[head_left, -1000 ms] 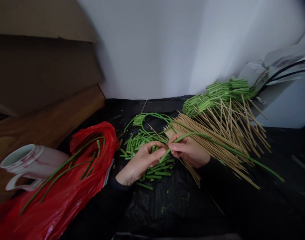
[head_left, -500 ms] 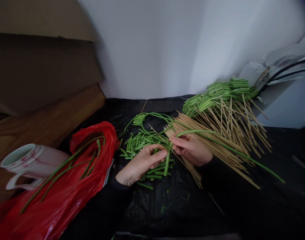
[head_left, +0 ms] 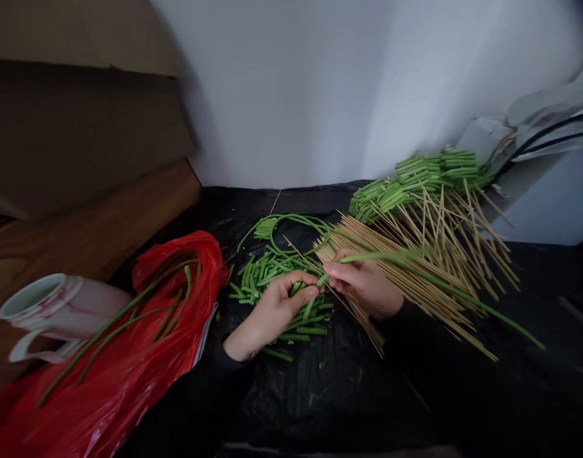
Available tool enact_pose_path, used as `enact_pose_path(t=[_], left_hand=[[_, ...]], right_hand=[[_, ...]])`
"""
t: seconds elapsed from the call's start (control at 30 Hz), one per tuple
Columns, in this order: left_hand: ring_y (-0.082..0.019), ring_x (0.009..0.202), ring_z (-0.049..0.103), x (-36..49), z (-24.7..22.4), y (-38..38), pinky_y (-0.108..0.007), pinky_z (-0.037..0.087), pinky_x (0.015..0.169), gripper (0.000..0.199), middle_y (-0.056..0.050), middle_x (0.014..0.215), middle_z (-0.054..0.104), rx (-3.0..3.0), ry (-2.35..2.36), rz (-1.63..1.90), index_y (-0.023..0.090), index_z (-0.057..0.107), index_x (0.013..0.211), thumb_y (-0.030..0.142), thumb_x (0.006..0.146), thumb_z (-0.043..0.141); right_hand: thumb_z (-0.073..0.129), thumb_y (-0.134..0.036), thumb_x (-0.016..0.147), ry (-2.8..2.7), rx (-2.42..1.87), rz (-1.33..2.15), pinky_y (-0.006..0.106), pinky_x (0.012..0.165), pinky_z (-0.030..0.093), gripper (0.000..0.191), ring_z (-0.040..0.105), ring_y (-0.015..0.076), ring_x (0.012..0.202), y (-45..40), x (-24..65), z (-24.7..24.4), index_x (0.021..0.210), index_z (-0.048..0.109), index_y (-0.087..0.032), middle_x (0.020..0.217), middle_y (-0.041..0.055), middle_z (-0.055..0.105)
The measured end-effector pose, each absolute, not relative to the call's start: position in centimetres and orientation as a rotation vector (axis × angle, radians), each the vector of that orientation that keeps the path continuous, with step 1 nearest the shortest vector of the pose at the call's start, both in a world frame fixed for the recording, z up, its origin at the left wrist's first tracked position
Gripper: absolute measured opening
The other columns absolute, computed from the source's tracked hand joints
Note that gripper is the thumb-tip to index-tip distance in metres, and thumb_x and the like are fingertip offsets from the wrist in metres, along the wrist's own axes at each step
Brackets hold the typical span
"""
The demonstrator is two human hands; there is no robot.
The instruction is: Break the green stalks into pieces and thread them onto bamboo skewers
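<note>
Green stem [head_left: 375,256]: being held between both hands, reaching rightward above wooden sticks [head_left: 435,302]. Left hand [head_left: 275,308]: pinching the lower end between thumb and forefinger; whether snapped there, not showing. Right hand [head_left: 368,287]: pinching farther along, thumb pressing against fingers, just beside the left fingertips. Short pieces [head_left: 263,273]: lying heaped around the left hand on black plastic [head_left: 296,397]. Red bag [head_left: 139,381]: lying at left, holding loose stems [head_left: 103,331]. Mug [head_left: 91,308]: sitting beside the bag.
</note>
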State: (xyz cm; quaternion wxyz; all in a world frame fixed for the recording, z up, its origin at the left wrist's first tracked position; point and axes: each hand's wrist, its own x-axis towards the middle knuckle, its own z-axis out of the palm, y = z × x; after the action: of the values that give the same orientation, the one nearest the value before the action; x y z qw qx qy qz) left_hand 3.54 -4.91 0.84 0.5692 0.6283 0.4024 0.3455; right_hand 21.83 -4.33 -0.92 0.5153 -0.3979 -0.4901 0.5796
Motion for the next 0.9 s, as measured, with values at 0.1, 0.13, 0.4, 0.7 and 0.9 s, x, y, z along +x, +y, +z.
enact_pose_path(t=[0.1,0.13,0.4,0.7,0.9], left_hand=[[-0.009,0.058,0.043,3.9,0.4,-5.2,-0.021,0.032,0.053,0.029,0.0,0.074,0.06,1.294,0.943,0.886,0.015,0.067,0.088,0.042,0.079,0.072],[-0.007,0.054,0.039,4.0,0.1,-5.2,-0.02,0.027,0.05,0.031,0.001,0.071,0.058,1.249,0.948,0.911,0.015,0.065,0.088,0.043,0.079,0.073],[-0.004,0.047,0.029,2.9,0.1,-3.3,-0.017,0.021,0.045,0.033,0.009,0.056,0.036,0.979,0.969,1.266,0.017,0.052,0.078,0.04,0.075,0.077],[-0.006,0.045,0.037,3.4,0.5,-4.5,-0.017,0.027,0.044,0.029,0.006,0.054,0.045,0.854,0.748,0.835,0.018,0.048,0.074,0.037,0.085,0.066],[-0.005,0.043,0.039,3.3,0.7,-4.6,-0.018,0.026,0.045,0.037,0.003,0.058,0.052,0.816,0.733,0.677,0.018,0.05,0.079,0.053,0.091,0.051]], right_hand=[[0.075,-0.038,0.077,-1.127,-0.914,1.418,0.024,0.049,0.036,0.031,0.048,0.0078,0.048,-4.2,21.7,-1.0,0.063,0.056,-0.02,0.055,-0.0047,0.056],[0.075,-0.038,0.078,-1.123,-0.916,1.42,0.024,0.049,0.036,0.03,0.047,0.0078,0.048,-4.2,21.7,-1.0,0.063,0.056,-0.019,0.056,-0.0047,0.057],[0.075,-0.039,0.076,-1.2,-0.954,1.43,0.023,0.047,0.036,0.031,0.048,0.008,0.048,-4.8,21.3,-0.7,0.062,0.055,-0.02,0.055,-0.0037,0.058],[0.078,-0.038,0.073,-1.289,-0.935,1.503,0.024,0.047,0.035,0.026,0.049,0.008,0.048,-4.9,21.2,-0.6,0.066,0.061,-0.019,0.055,-0.0032,0.06],[0.078,-0.036,0.073,-1.294,-0.924,1.539,0.024,0.047,0.034,0.025,0.048,0.0083,0.048,-5.0,21.2,-0.6,0.067,0.061,-0.019,0.055,-0.003,0.06]])
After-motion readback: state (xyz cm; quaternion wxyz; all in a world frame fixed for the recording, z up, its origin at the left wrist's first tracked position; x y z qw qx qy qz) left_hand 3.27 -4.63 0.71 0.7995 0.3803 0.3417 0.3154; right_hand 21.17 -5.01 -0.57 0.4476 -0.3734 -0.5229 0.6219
